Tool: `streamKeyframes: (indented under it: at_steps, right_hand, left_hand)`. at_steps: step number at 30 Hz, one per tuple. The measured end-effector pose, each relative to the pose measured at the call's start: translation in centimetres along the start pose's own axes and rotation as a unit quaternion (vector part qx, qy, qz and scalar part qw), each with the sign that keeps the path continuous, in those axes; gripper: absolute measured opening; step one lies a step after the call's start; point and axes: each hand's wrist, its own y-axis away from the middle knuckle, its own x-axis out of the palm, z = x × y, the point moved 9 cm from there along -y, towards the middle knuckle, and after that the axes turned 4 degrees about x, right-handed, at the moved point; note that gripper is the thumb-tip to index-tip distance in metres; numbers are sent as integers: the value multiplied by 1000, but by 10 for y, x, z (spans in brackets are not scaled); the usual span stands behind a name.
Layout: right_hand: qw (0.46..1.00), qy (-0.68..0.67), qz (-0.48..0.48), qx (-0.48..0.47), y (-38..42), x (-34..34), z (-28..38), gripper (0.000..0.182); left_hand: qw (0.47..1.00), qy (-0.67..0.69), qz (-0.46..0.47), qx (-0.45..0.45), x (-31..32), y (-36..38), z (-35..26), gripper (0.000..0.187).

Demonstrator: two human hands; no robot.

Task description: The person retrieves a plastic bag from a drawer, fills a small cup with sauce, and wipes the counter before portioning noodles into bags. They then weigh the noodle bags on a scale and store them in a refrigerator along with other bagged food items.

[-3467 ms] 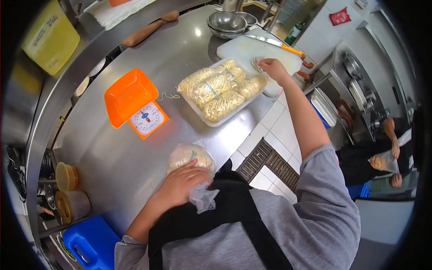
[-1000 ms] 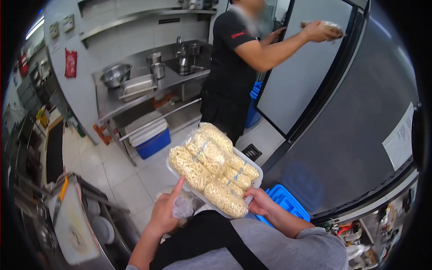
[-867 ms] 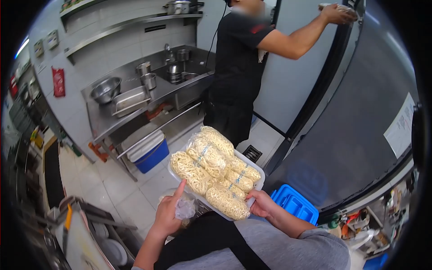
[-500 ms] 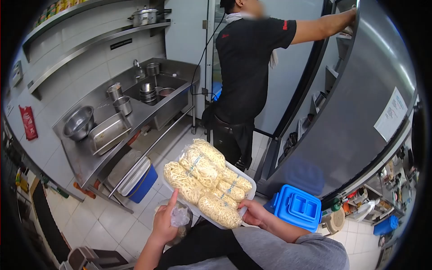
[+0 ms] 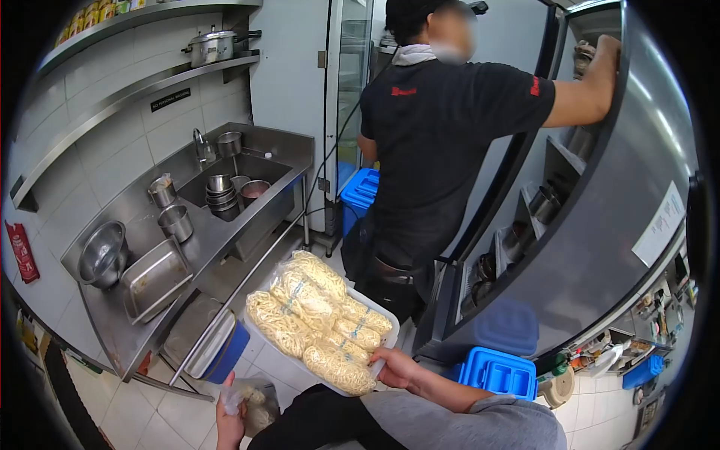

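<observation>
My right hand (image 5: 395,368) is closed on the near right corner of a white tray (image 5: 395,324). Several clear plastic bags of pale noodles (image 5: 307,300) are piled in this tray, which I hold in front of my body. Down to the left, apart from the tray, my left hand (image 5: 229,417) grips the top of a clear plastic bag (image 5: 259,407). Roundish pale contents show through that bag, but I cannot make out what they are.
A co-worker (image 5: 442,150) stands just ahead, one arm reaching into an open fridge whose grey door (image 5: 600,217) spans the right. A steel sink counter (image 5: 195,247) with pots runs along the left. Blue containers, including a lidded one (image 5: 499,371), stand on the floor.
My left hand has moved down and left with its plastic bag, away from the tray. My view has shifted closer to the co-worker, who has turned and bent the reaching arm.
</observation>
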Motion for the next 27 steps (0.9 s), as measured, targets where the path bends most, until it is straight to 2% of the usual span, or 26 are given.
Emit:
streamKeyframes:
  at_steps: [1, 6, 8, 10, 12, 16, 18, 19, 20, 21, 24, 27]
  right_hand:
    - [1000, -2, 0, 3, -8, 4, 11, 51]
    - [1000, 4, -21, -11, -35, 16, 35, 49]
    - [997, 26, -67, 0, -38, 26, 43, 48]
    - [997, 5, -71, -21, -59, 24, 41, 48]
    - [996, -23, -81, -40, -72, 34, 27, 48]
    - [992, -68, -92, -61, -101, 64, 7, 52]
    - [989, -92, -90, -66, -112, 78, -9, 54]
    - [988, -97, -84, -87, -117, 88, -14, 54]
    - [986, -101, -78, -109, -120, 97, -17, 55]
    - [983, -110, -85, -116, -121, 105, -21, 55]
    - [982, -102, -111, -115, -123, 124, -31, 57]
    - [975, -91, -140, -148, -121, 137, -42, 58]
  left_hand:
    - [1000, -12, -23, -2, -11, -8, 7, 56]
    - [999, -25, -11, -27, -46, -41, 28, 63]
    - [999, -30, -6, -35, -64, -57, 40, 67]
    - [999, 4, 39, -14, -72, -94, 55, 69]
    - [993, 56, 96, -48, -68, -122, 59, 64]
    - [979, -24, 168, -114, -45, -189, 27, 58]
    - [957, -18, 276, -91, -29, -208, 14, 61]
    - [953, -17, 287, -93, -33, -218, 17, 61]
    - [949, -46, 306, -56, -34, -231, 18, 65]
    - [942, -77, 325, -20, -37, -239, 16, 68]
    - [920, -131, 370, 6, -49, -254, 14, 71]
    - [910, -125, 396, -23, -60, -262, 11, 72]
